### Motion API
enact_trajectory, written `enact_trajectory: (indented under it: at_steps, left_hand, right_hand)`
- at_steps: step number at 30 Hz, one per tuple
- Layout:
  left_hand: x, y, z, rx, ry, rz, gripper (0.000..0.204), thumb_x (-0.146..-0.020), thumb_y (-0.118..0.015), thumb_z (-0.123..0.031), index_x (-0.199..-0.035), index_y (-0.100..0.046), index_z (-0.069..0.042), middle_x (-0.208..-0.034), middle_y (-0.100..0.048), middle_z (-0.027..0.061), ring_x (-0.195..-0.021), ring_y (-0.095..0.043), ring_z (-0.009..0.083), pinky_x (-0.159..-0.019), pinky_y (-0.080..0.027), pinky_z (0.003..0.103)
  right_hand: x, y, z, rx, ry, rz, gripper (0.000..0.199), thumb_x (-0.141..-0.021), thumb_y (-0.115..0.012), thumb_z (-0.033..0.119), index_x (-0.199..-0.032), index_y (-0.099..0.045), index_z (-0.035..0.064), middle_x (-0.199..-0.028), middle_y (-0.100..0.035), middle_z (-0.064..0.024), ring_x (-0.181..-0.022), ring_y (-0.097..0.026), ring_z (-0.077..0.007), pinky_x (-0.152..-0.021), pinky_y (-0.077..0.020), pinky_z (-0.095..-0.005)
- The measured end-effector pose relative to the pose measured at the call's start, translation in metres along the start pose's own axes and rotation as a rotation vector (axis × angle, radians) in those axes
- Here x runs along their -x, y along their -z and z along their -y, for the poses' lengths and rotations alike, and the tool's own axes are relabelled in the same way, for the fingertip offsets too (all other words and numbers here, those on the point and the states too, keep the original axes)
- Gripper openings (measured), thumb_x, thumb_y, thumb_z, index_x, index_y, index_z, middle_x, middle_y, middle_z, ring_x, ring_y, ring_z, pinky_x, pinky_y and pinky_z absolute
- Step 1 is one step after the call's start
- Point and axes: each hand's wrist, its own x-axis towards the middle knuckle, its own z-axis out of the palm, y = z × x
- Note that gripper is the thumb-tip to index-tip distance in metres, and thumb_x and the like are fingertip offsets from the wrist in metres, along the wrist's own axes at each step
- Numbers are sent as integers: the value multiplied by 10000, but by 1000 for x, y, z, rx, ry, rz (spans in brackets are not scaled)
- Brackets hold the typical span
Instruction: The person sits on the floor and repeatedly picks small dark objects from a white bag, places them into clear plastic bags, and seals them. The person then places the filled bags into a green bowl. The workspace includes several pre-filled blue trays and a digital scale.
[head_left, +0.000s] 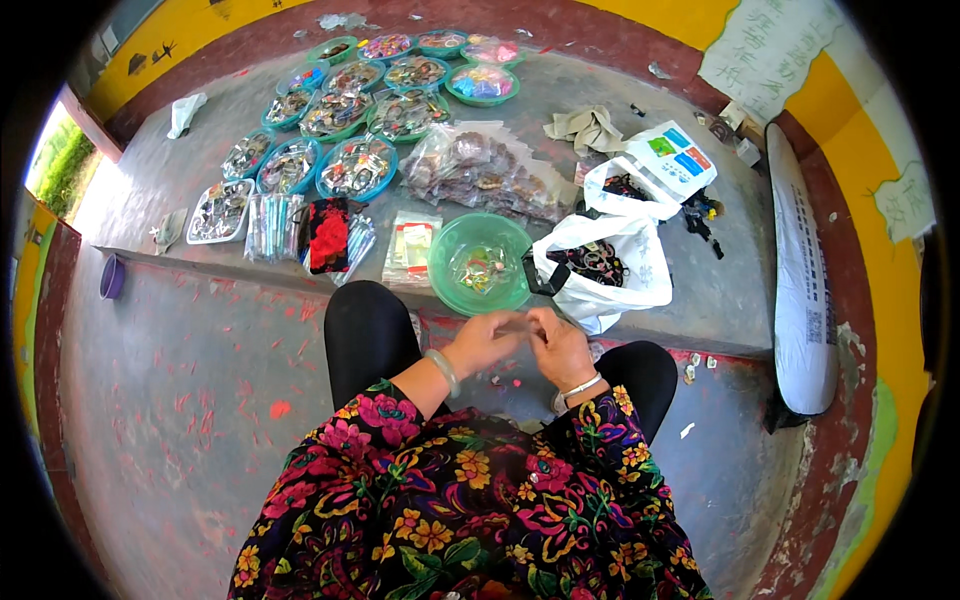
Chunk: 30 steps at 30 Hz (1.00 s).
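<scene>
The left hand [484, 343] and the right hand [563, 354] meet just on the near side of a green bowl [449, 240], fingers curled inward and the fingertips close together. Blur hides whether anything is pinched between them, so I cannot tell what either one grasps. The bowl stands upright near the front edge of the grey ledge [725, 300], its mouth facing up; being round, it has no long axis. Small clear packets [483, 268] lie inside at mixed angles, too small to say which way each points.

Just right of the bowl, an open white bag [642, 272] holds dark pieces. Farther right, a second white bag [688, 168] carries blue, green and orange printed blocks. To the left, flat packets [410, 247] bear red and white labels. At the far right, a long white sack [797, 260] leans near the wall, with a line of dark print and a square code along its length.
</scene>
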Motion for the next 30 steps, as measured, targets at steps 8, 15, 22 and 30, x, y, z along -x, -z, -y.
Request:
enact_trajectory:
  at_steps: [8,15,22,30]
  left_hand:
    - [-4,2,14,-94,139,-32,229,-820,-568,-111,-1014,-583,9,-921,-617,59,-834,-555,98,-753,-450,255]
    - [-9,3,29,25,77,-97,185,-837,-525,-101,-962,-604,10,-907,-615,49,-838,-545,108,-756,-439,245]
    - [-21,10,24,-75,149,-187,193,-831,-480,-60,-939,-627,2,-842,-624,53,-775,-544,104,-703,-438,232]
    - [-62,35,-7,-198,52,-266,229,-810,-444,-57,-877,-653,9,-779,-631,61,-728,-546,110,-673,-430,237]
  right_hand:
    - [-1,-6,11,305,310,-16,444,-683,-555,16,-1109,-433,40,-712,-555,-124,-662,-558,-299,-586,-447,-383]
    - [1,-10,13,268,293,35,451,-689,-551,21,-1123,-429,36,-748,-552,-130,-680,-552,-312,-609,-446,-389]
    - [-11,4,26,258,354,111,499,-673,-548,22,-1155,-419,23,-810,-554,-139,-709,-549,-311,-635,-451,-377]
    - [-67,45,3,66,475,-87,281,-749,-514,6,-1028,-551,10,-853,-597,-153,-751,-584,-309,-644,-468,-370]
